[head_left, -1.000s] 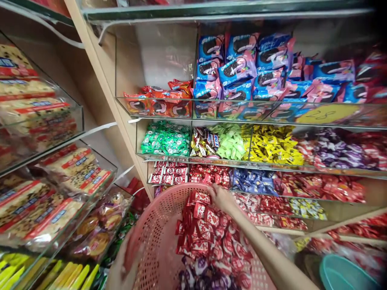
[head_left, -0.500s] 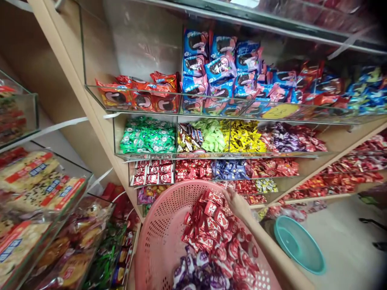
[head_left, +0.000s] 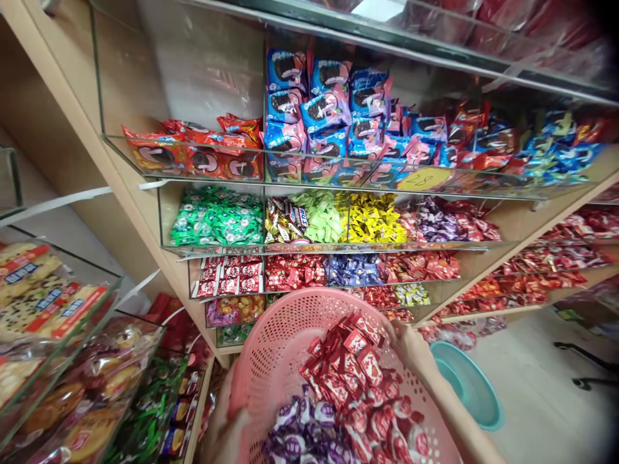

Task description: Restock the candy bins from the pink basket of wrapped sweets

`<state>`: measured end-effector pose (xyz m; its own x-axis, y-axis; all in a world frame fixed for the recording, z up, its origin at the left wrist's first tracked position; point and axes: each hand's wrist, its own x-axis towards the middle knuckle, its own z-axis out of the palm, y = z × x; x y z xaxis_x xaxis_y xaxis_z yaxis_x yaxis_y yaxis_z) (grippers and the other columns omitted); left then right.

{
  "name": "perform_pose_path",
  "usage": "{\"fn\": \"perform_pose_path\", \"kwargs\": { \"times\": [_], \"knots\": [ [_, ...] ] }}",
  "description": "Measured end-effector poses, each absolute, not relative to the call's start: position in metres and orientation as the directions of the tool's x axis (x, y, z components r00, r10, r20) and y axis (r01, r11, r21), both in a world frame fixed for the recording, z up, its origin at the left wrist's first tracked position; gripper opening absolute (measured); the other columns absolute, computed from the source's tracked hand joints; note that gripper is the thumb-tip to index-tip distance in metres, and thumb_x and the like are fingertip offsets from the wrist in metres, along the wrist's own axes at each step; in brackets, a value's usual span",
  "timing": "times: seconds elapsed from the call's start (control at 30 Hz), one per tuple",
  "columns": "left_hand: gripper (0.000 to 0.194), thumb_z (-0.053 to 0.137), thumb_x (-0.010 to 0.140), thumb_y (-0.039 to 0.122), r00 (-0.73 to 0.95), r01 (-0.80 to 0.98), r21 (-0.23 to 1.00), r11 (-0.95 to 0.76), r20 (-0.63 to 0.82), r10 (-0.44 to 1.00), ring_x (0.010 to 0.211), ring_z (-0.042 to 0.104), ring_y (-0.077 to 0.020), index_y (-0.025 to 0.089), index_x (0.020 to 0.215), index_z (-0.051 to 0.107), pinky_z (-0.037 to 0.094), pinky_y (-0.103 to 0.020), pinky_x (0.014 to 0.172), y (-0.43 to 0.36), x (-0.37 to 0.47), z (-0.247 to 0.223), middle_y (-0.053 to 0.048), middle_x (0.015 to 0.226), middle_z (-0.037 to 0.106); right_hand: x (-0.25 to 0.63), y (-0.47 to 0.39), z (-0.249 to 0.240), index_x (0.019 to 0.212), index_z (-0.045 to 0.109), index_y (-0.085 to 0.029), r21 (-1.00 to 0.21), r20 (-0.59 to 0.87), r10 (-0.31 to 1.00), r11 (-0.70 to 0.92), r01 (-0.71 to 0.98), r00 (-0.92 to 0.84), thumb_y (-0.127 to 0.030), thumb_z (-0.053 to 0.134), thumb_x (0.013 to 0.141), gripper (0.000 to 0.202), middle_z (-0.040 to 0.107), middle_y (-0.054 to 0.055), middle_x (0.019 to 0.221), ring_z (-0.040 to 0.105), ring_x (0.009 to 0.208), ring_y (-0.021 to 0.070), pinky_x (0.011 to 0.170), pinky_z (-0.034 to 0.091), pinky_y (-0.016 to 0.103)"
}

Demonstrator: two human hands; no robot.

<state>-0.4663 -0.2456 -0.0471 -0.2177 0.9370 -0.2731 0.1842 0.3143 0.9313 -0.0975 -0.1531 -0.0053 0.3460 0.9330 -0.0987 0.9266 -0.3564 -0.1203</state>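
Note:
A pink perforated plastic basket [head_left: 273,361] is in front of me at the bottom middle, tilted so that its inside shows. Red-wrapped candies [head_left: 351,361] lie in its right half, and purple-wrapped candies [head_left: 307,428] are heaped below them. My right hand [head_left: 409,345] is closed on the far right rim, its fingers partly hidden behind the wall. At the lower left, my left hand [head_left: 229,428] holds the basket's side and is a little blurred.
Glass-fronted shelves ahead carry blue cookie packs [head_left: 329,109], green candies [head_left: 217,216] and yellow candies [head_left: 377,216]. Packaged pastries [head_left: 48,303] fill bins at the left. A teal basin [head_left: 467,386] stands on the floor at the right, near black chair legs [head_left: 587,361].
My left hand has come into view at the basket's left side. My right hand sits farther right on the rim. The shelves have shifted left in view.

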Motion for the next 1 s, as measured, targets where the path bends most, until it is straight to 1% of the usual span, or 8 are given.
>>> {"fn": "perform_pose_path", "kwargs": {
  "times": [0.2,0.3,0.37,0.5,0.63,0.73,0.83,1.0],
  "knots": [
    [0.066,0.045,0.066,0.026,-0.194,-0.036,0.930,0.366,-0.365,0.910,0.109,0.050,-0.0202,0.026,0.131,0.034,0.044,-0.029,0.088,-0.216,-0.470,-0.020,0.000,0.119,0.055,-0.096,-0.173,-0.001,0.089,0.056,-0.019,-0.134,-0.091,0.940,-0.340,0.931,0.330,-0.044,0.024,0.088,0.041,0.065,0.011,0.084,0.062,0.080,0.0228,0.059,0.035,0.026],
    [0.069,0.047,0.063,0.023,-0.198,-0.011,0.918,0.397,-0.391,0.899,0.107,0.052,-0.0202,0.024,0.131,0.035,0.046,-0.028,0.084,-0.199,-0.487,-0.011,-0.002,0.119,0.055,-0.104,-0.183,-0.008,0.090,0.056,-0.018,-0.158,-0.110,0.945,-0.324,0.933,0.310,-0.040,0.025,0.088,0.038,0.065,0.010,0.080,0.062,0.077,0.0208,0.059,0.036,0.025],
    [0.071,0.047,0.061,0.019,-0.133,-0.009,0.910,0.415,-0.412,0.901,0.102,0.055,-0.0195,0.024,0.131,0.035,0.048,-0.027,0.080,-0.189,-0.498,-0.005,-0.002,0.118,0.056,-0.111,-0.189,-0.012,0.091,0.056,-0.017,-0.185,-0.125,0.946,-0.317,0.930,0.298,-0.038,0.027,0.088,0.036,0.064,0.010,0.077,0.062,0.076,0.0202,0.059,0.036,0.024],
    [0.071,0.046,0.061,0.017,0.002,0.011,0.932,0.363,-0.363,0.932,0.096,0.058,-0.0186,0.019,0.131,0.035,0.048,-0.027,0.078,-0.173,-0.512,0.005,-0.003,0.115,0.058,-0.123,-0.201,-0.013,0.092,0.056,-0.017,-0.246,-0.137,0.954,-0.294,0.924,0.268,-0.035,0.029,0.088,0.033,0.064,0.010,0.074,0.062,0.076,0.0201,0.059,0.036,0.023],
    [0.065,0.046,0.062,0.018,0.046,0.062,0.938,0.341,-0.344,0.938,0.096,0.058,-0.0197,0.016,0.127,0.042,0.047,-0.028,0.077,-0.158,-0.519,0.009,-0.006,0.111,0.060,-0.131,-0.211,-0.015,0.092,0.055,-0.018,-0.315,-0.160,0.948,-0.312,0.896,0.273,-0.035,0.029,0.087,0.031,0.065,0.009,0.073,0.062,0.075,0.0198,0.059,0.037,0.023],
    [0.064,0.046,0.062,0.018,0.106,0.084,0.946,0.313,-0.321,0.941,0.100,0.055,-0.0199,0.017,0.126,0.043,0.046,-0.029,0.080,-0.146,-0.525,0.011,-0.007,0.111,0.060,-0.136,-0.219,-0.022,0.089,0.053,-0.019,-0.404,-0.168,0.950,-0.311,0.860,0.264,-0.038,0.026,0.086,0.032,0.065,0.009,0.073,0.062,0.076,0.0206,0.060,0.038,0.024],
    [0.064,0.048,0.062,0.020,0.150,0.125,0.954,0.273,-0.290,0.945,0.103,0.054,-0.0199,0.018,0.126,0.043,0.043,-0.029,0.084,-0.133,-0.531,0.015,-0.007,0.112,0.059,-0.140,-0.226,-0.031,0.084,0.050,-0.021,-0.543,-0.155,0.953,-0.303,0.783,0.261,-0.044,0.027,0.084,0.033,0.065,0.008,0.074,0.062,0.076,0.0209,0.061,0.040,0.024],
    [0.065,0.053,0.060,0.025,0.160,0.199,0.934,0.297,-0.330,0.930,0.099,0.056,-0.0222,0.018,0.124,0.046,0.044,-0.032,0.082,-0.112,-0.536,0.025,-0.009,0.111,0.060,-0.148,-0.240,-0.035,0.074,0.047,-0.020,-0.768,-0.219,0.953,-0.302,0.566,0.211,-0.059,0.034,0.075,0.041,0.062,0.004,0.058,0.060,0.059,0.0197,0.057,0.042,0.025]
  ]
}}
